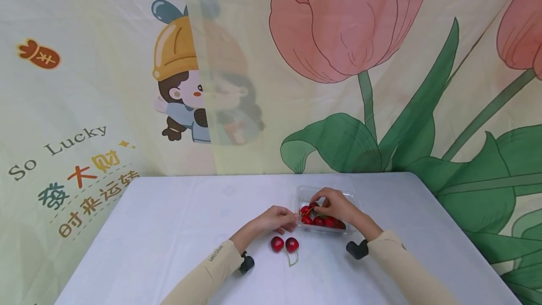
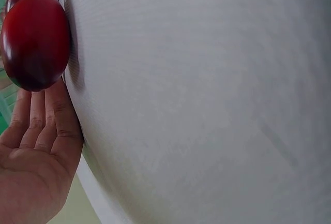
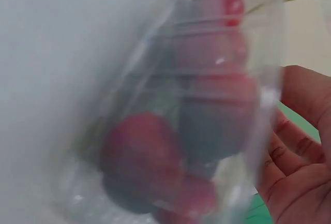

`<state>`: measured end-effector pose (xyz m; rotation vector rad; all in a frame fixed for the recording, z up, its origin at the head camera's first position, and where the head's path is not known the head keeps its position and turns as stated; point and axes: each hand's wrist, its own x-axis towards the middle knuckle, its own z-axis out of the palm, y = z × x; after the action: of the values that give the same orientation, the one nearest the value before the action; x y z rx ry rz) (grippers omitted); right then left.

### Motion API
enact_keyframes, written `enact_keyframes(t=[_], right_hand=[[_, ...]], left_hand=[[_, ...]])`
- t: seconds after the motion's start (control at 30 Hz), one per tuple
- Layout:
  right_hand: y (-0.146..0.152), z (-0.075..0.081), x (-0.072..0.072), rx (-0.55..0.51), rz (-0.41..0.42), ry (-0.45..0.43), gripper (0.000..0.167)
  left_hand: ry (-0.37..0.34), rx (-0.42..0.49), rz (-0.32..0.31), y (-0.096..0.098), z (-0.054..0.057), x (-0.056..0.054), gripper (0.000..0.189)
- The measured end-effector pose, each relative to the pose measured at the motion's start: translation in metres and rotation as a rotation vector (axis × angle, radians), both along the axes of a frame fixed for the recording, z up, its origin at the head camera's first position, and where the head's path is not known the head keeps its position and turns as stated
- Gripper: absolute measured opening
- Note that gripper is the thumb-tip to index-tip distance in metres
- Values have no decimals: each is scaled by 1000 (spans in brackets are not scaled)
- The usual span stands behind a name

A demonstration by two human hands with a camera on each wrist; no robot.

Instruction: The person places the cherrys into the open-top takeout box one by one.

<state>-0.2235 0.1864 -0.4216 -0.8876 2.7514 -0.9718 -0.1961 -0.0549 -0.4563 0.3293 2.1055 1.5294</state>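
Observation:
A clear plastic box [image 1: 352, 197] with several red cherries [image 1: 329, 221] stands on the table. My right hand [image 1: 336, 205] reaches in over its far side, thumb and index finger pinching a dark cherry [image 1: 314, 205] at the left end. In the right wrist view the blurred box wall [image 3: 269, 94] partly hides that hand's fingers [image 3: 295, 136]. My left hand [image 1: 273, 220] is beside the box's left end, its loosely bent fingertips right at the wall. Two cherries, a left one [image 1: 277, 244] and a right one [image 1: 292, 244], lie in front of it with green stems [image 1: 292, 261].
A white cloth covers the table [image 1: 169, 229]. Behind its back edge hangs a printed curtain [image 1: 237, 159] with tulips and a cartoon figure. Black wrist cameras, one left [image 1: 247, 263] and one right [image 1: 357, 249], sit at the sleeves.

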Motion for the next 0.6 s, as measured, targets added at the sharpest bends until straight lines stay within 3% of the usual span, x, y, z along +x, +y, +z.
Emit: enact_keyframes(t=[0.3,0.47,0.6], right_hand=[[-8,12,28,-122,4,42,21],[-11,10,49,-237,15,78,15],[-14,4,64,-313,57,19,16]], left_hand=[[9,-9,-27,1,2,0,36],[8,-19,-29,1,3,1,37],[11,-17,-29,-1,4,1,38]])
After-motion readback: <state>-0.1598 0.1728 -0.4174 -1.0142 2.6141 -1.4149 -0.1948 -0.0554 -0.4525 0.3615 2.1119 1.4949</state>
